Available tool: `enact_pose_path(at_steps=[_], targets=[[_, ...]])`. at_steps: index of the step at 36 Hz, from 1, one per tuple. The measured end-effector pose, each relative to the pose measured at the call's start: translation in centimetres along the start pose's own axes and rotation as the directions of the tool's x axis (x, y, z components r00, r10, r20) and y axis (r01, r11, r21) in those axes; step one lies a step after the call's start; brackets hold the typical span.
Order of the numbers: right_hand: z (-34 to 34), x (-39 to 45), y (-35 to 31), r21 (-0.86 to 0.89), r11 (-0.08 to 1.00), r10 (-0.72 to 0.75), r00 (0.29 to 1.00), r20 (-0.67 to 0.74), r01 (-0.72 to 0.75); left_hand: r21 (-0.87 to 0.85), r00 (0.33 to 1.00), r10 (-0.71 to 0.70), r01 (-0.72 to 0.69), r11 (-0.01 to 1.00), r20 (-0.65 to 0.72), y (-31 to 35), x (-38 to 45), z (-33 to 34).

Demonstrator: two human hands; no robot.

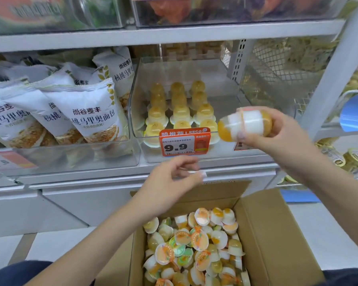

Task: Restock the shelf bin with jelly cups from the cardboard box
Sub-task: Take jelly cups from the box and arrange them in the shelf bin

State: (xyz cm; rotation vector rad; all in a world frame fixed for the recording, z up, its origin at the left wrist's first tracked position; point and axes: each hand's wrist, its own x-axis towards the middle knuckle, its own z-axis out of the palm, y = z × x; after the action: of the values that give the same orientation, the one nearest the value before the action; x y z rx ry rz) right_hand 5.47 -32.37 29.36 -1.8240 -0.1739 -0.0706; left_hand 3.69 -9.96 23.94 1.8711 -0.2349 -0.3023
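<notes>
Orange-and-white jelly cups, seemingly two set mouth to mouth, lie on their side in the right hand, the long axis running roughly left to right. The fingers curl round the pair from behind and above, and the thumb closes on it from below. This hand hovers at the front right corner of the clear shelf bin, just outside its front wall and about level with the rim. The bin's open space lies behind and to the left of the fingers, so the coming move is likely a short reach forward and leftward over the rim, turning the cups dome-up to match the stocked jelly cups, which stand in three neat rows on the bin's left side; the right part looks bare.

Lower down, the left hand hangs between the shelf edge and the cardboard box, fingers loosely curled; something small and pale shows at the fingertips, but whether it is held cannot be told. Loose cups fill the box. An orange price tag reading 9.9 clips to the bin front, and bread bags fill the neighbouring bin.
</notes>
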Motion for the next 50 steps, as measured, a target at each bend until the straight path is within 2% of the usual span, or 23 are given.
enact_pose_path(at_steps=[1, 2, 5, 7, 9, 11, 13, 18, 23, 28, 30, 38, 50], targets=[[-0.5, 1.4, -0.4, -0.055, 0.998, -0.008, 0.998, -0.063, 0.005, 0.139, 0.991, 0.085, -0.070, 0.988, -0.106, -0.3, 0.5, -0.3], [-1.0, 3.1, -0.5, -0.126, 0.992, -0.019, 0.994, -0.111, 0.005, 0.217, 0.979, 0.134, -0.098, 0.971, -0.156, -0.5, 0.9, -0.7], [-1.9, 8.8, -0.5, -0.400, 0.915, -0.029, 0.985, -0.172, -0.043, 0.356, 0.982, 0.103, -0.040, 0.934, -0.160, -1.3, 2.1, -2.0], [-2.0, 13.0, 0.0, -0.562, 0.820, 0.022, 0.989, -0.150, -0.103, 0.508, 0.982, 0.125, -0.036, 0.861, -0.142, -1.8, 2.7, -2.6], [-1.8, 16.9, 1.3, -0.698, 0.710, 0.075, 0.996, -0.054, -0.091, 0.629, 0.974, 0.167, -0.035, 0.777, -0.153, -1.9, 3.0, -2.6], [-1.6, 19.8, 3.1, -0.778, 0.620, 0.134, 0.991, -0.023, -0.102, 0.706, 0.959, 0.217, -0.028, 0.708, -0.180, -2.0, 3.2, -2.3], [-1.3, 21.8, 5.0, -0.805, 0.582, 0.153, 0.988, -0.029, -0.114, 0.755, 0.942, 0.280, -0.046, 0.654, -0.185, -2.1, 3.4, -2.1], [-0.8, 24.4, 8.4, -0.795, 0.597, 0.192, 0.981, 0.015, -0.105, 0.757, 0.912, 0.372, -0.118, 0.642, -0.173, -3.1, 3.8, -2.5], [-0.8, 24.3, 9.5, -0.694, 0.716, 0.068, 0.997, -0.032, -0.071, 0.757, 0.901, 0.411, -0.172, 0.631, -0.137, -4.1, 3.7, -2.3], [-1.0, 24.2, 10.5, -0.453, 0.877, 0.094, 0.982, -0.163, -0.159, 0.767, 0.900, 0.416, -0.171, 0.619, -0.134, -4.1, 3.7, -2.1], [-0.9, 24.2, 10.7, -0.374, 0.908, 0.125, 0.974, -0.188, -0.188, 0.759, 0.900, 0.412, -0.169, 0.629, -0.141, -3.9, 3.7, -2.0], [-0.5, 24.3, 10.8, -0.243, 0.940, 0.202, 0.966, -0.164, -0.238, 0.767, 0.913, 0.386, -0.154, 0.623, -0.130, -4.1, 3.6, -1.8], [-0.1, 24.6, 11.4, -0.280, 0.940, 0.134, 0.965, -0.224, -0.196, 0.772, 0.913, 0.392, -0.164, 0.614, -0.117, -4.3, 3.5, -1.7]])
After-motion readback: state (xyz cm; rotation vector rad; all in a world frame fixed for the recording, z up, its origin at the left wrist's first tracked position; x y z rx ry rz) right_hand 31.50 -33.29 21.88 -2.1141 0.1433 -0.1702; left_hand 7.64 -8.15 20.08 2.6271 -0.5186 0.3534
